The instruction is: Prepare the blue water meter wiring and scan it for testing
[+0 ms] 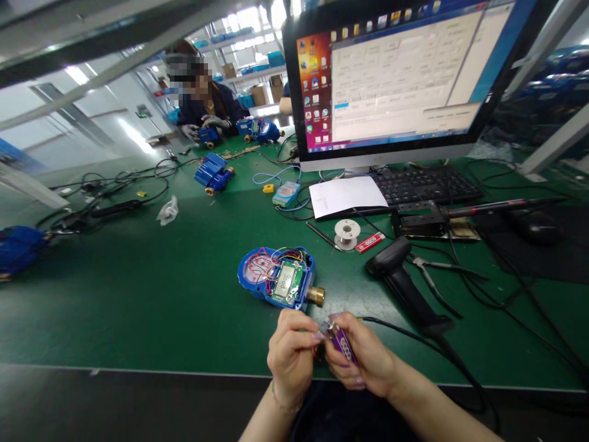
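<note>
My right hand point(363, 356) is wrapped around a purple lighter point(343, 345), its metal top tilted up toward my other hand. My left hand point(293, 347) is closed in a pinch on a small grey piece point(323, 326) right by the lighter's top. Dark and reddish strands show just below, mostly hidden by my fingers. I cannot make out a flame. Just beyond both hands lies a blue water meter point(251, 288) with its cover off, showing a circuit board, a lit small display point(286, 281), loose coloured wires and a brass fitting point(316, 296).
A barcode scanner point(405, 285), pliers point(432, 279), a solder spool point(346, 233) and a red-and-white packet point(370, 242) lie at right. Behind stand a monitor point(396, 80) and keyboard point(427, 185). More blue meters point(214, 174) are farther off, where a gloved co-worker point(209, 107) sits. Cables cross both sides.
</note>
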`<action>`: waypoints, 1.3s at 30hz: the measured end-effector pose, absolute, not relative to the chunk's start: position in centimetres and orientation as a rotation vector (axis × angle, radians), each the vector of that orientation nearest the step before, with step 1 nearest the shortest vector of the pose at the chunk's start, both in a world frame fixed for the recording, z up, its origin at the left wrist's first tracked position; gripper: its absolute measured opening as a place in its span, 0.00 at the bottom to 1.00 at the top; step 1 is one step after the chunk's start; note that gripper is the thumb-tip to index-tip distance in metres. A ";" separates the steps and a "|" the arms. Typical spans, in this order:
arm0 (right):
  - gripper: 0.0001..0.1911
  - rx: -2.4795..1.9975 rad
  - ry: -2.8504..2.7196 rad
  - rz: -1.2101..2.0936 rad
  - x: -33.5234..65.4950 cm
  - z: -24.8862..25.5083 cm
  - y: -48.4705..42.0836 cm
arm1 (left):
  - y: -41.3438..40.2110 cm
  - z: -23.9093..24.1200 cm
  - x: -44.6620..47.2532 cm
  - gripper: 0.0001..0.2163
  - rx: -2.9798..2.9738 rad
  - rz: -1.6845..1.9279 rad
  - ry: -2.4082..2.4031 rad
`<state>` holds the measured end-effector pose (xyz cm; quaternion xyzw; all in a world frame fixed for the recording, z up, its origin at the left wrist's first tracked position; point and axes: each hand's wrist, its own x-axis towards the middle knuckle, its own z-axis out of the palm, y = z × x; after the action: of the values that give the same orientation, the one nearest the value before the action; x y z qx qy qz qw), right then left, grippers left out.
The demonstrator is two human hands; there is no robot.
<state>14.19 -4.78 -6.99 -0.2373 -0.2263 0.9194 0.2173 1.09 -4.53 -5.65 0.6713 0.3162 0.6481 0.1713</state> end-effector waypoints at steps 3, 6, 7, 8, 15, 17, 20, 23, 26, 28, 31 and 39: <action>0.28 -0.663 -0.627 2.549 14.2 -6.9 -4.8 | -4.5 -5.5 1.1 0.08 1.905 1.838 0.900; 0.28 -0.671 -0.625 2.549 14.1 -6.8 -4.8 | -4.5 -5.5 1.1 0.08 1.896 1.834 0.903; 0.28 -0.674 -0.623 2.549 14.1 -6.8 -4.9 | -4.5 -5.5 1.1 0.08 1.892 1.833 0.903; 0.28 -0.676 -0.621 2.550 14.1 -6.8 -4.9 | -4.5 -5.6 1.1 0.08 1.888 1.832 0.902; 0.29 -0.679 -0.608 2.563 14.1 -6.8 -4.8 | -4.6 -5.7 1.1 0.08 1.859 1.840 0.899; 0.30 -0.686 -0.605 2.561 14.1 -6.7 -4.8 | -4.6 -5.7 1.1 0.08 1.851 1.851 0.909; 0.30 -0.709 -0.594 2.526 14.1 -6.2 -4.8 | -4.7 -5.3 0.6 0.09 1.894 1.841 0.948; 0.32 -0.776 -0.582 2.402 14.6 -5.6 -4.5 | -4.5 -4.5 -0.6 0.09 2.031 1.863 1.014; 0.33 -1.168 -0.849 1.988 16.2 -5.2 -3.5 | -3.8 -3.5 -2.6 0.09 2.164 1.970 1.091; 0.31 -1.457 -1.233 1.511 17.5 -5.3 -2.6 | -3.1 -3.0 -3.9 0.08 2.195 2.000 1.134; 0.28 -1.705 -1.664 0.831 18.9 -6.3 -1.7 | -2.0 -2.9 -5.5 0.08 2.161 1.882 1.182; 0.22 -1.667 -1.953 0.138 18.9 -10.2 -2.1 | -1.4 -3.7 -6.3 0.10 2.219 1.656 1.119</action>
<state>18.86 -2.06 -10.15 -0.6222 -0.7289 0.0513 0.2811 -6.35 -1.41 -3.72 0.7410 0.3734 0.5527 0.0776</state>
